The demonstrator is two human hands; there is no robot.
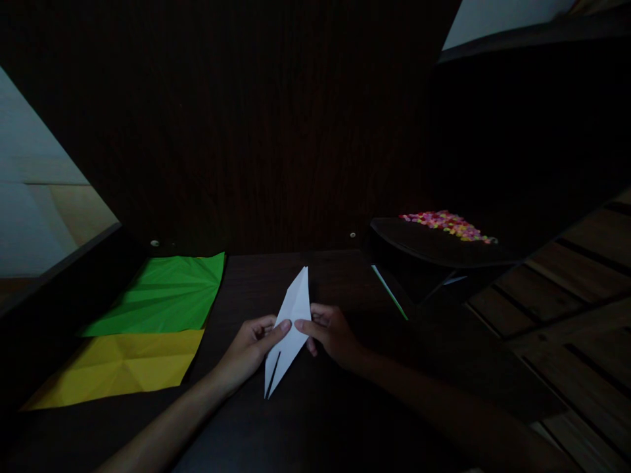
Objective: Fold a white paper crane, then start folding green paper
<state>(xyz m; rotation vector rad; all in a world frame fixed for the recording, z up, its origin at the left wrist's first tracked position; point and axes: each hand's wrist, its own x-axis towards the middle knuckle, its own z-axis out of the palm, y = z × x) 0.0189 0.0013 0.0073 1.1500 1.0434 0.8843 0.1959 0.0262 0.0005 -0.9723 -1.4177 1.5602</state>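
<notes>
A white folded paper shape (290, 315), long and pointed at both ends, lies over a dark wooden table (325, 420). My left hand (251, 348) pinches its left edge near the middle, with a finger pressed on top. My right hand (332, 335) holds the right edge at the same height, fingertips nearly meeting those of the left. The lower end of the paper is split into two narrow points.
A creased green sheet (167, 295) and a creased yellow sheet (128, 364) lie at the left of the table. A dark tray (424, 243) with small multicoloured pieces (448, 225) sits at the right, with a thin green-edged strip (389, 292) under it. A slatted wooden floor shows at far right.
</notes>
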